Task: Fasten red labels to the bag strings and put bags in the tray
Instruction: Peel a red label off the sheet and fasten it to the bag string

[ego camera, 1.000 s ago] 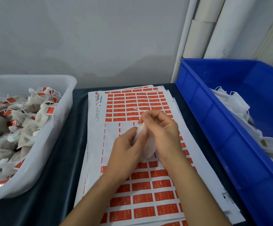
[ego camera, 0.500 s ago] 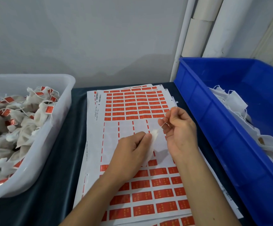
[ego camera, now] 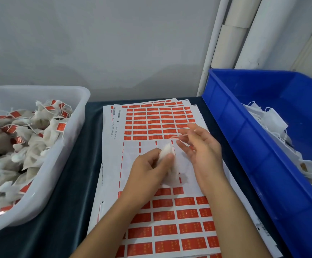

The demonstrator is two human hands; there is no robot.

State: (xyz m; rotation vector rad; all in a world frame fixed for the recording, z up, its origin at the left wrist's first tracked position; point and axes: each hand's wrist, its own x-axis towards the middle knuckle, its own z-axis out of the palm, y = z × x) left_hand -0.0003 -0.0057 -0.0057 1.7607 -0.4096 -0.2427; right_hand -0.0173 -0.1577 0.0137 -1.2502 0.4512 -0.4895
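- Head view: a small white bag (ego camera: 167, 155) is being pinched in the left hand (ego camera: 147, 172), its grip closed on the bag between thumb and fingers, just above the stripped middle band of the label sheets (ego camera: 151, 123).
- The bag's thin string (ego camera: 180, 136) is being held taut up and to the right by the right hand (ego camera: 200, 149); its grip is closed on the string's end at thumb and forefinger, the other fingers being spread loose.
- The sheets are being carried by the dark bench (ego camera: 73, 174), with rows of red labels (ego camera: 166, 229) left above and below the hands.
- Labelled bags are being kept heaped in the white tray (ego camera: 80, 101) well to the left.
- Plain white bags are being kept in the blue bin (ego camera: 244, 146) on the right.
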